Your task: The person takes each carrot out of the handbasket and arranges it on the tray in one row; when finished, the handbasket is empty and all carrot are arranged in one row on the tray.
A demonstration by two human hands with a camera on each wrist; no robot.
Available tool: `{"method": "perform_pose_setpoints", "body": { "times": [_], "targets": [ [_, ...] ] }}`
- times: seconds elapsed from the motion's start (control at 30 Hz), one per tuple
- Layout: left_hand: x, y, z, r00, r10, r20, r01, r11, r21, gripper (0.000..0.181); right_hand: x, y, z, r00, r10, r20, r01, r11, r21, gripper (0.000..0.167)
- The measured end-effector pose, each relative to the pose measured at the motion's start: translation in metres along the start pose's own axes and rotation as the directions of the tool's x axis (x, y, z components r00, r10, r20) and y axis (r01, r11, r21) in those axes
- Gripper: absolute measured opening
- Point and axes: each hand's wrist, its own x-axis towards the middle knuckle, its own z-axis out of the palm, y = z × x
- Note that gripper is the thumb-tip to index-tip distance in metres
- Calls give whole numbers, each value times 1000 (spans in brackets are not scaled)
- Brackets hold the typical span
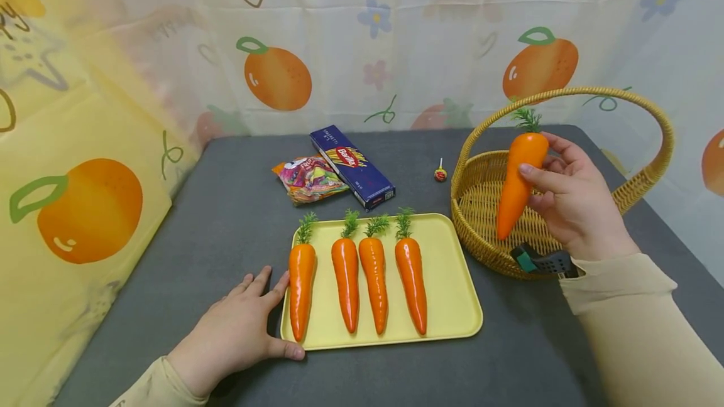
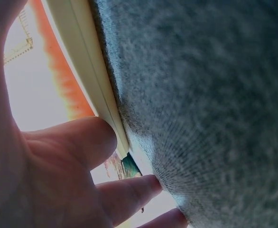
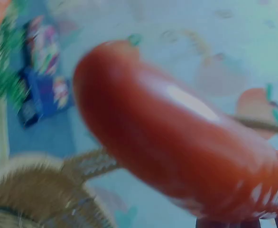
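Observation:
My right hand (image 1: 585, 196) holds an orange carrot (image 1: 517, 174) with a green top between thumb and fingers. The carrot hangs tip down over the wicker basket (image 1: 472, 231), inside the loop of its handle, and fills much of the right wrist view. My left hand (image 1: 237, 325) lies spread at the left edge of the yellow tray (image 1: 452, 281), its thumb at the near corner. On the tray several carrots (image 1: 373, 284) lie side by side, green tops pointing away. The leftmost carrot (image 1: 301, 287) is nearest my left fingertips. In the left wrist view the thumb touches the tray rim (image 2: 89, 71).
Behind the tray lie a blue spaghetti box (image 1: 353, 168) and a colourful candy bag (image 1: 311, 181), side by side. A lollipop (image 1: 440, 173) lies left of the basket. The basket's tall handle (image 1: 588, 91) arches over its opening. A printed curtain hangs behind the grey table (image 1: 226, 206).

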Motion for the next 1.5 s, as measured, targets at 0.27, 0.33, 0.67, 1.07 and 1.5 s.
{"method": "perform_pose_setpoints", "body": {
  "times": [0.27,0.33,0.67,1.07,1.5],
  "targets": [
    [2,-1,-2,1000,-4,10,4,1000,-4,142,-22,14,5,986,-40,160,23,994,110,44],
    [1,-1,-2,1000,-2,8,2,1000,-1,143,-25,24,7,979,-30,203,13,996,85,42],
    [1,-2,0,1000,-5,12,5,1000,10,144,-42,53,28,973,127,192,-91,978,-188,50],
    [0,-2,0,1000,-1,14,1,1000,9,144,-53,81,75,973,228,37,-147,733,-664,70],
    [1,0,-1,999,-26,45,26,1000,2,146,-49,110,66,986,162,-32,-98,417,-904,60]
  ]
}}
